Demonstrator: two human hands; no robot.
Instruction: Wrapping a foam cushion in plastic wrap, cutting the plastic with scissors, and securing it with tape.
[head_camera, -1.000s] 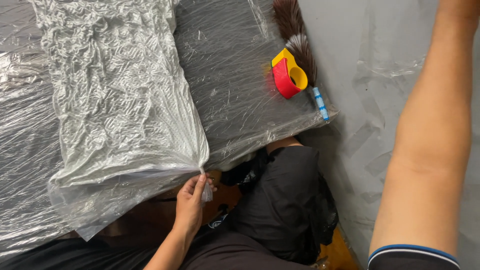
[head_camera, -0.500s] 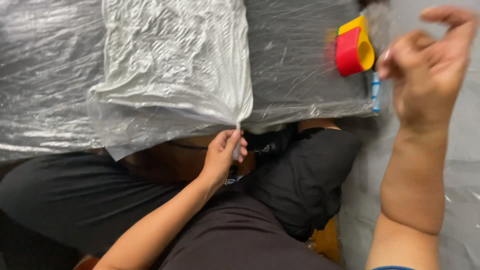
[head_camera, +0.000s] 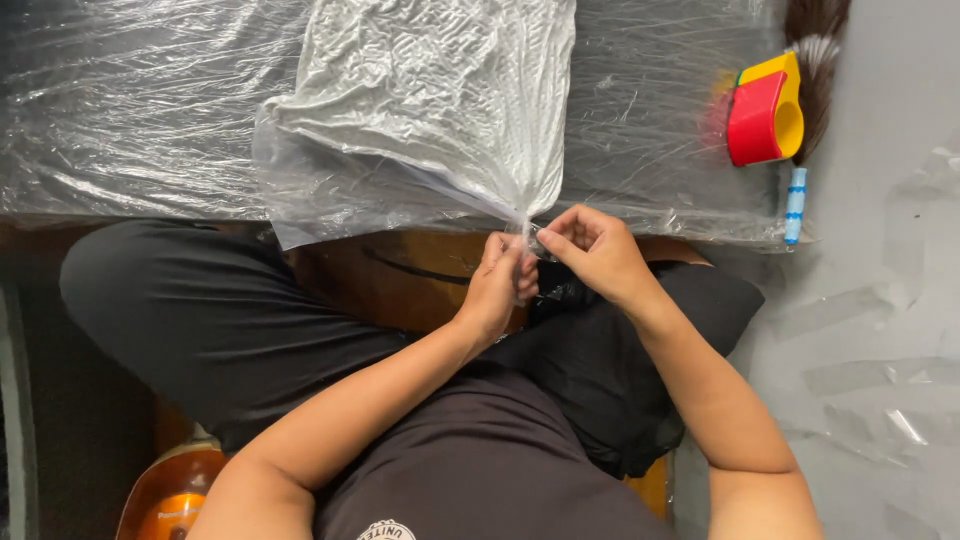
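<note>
— What are the hands doing?

— Both pinch the gathered neck of a clear plastic bag (head_camera: 430, 110). The left hand (head_camera: 497, 285) grips it from below, fingers curled shut; the right hand (head_camera: 590, 250) nips it just beside, thumb against forefinger. What passes between the fingertips is too small to make out.

— And the bag?

— Directly above the hands, flat on a table wrapped in plastic film (head_camera: 130, 110), holding crumpled white material; its top is cut off.

— Anything else?

— Up and to the right of the right hand, a red-and-yellow tape dispenser (head_camera: 765, 115), a dark brush (head_camera: 815, 60) partly out of frame, and a blue-and-white pen (head_camera: 795, 205). The table's edge hides the knees.
</note>
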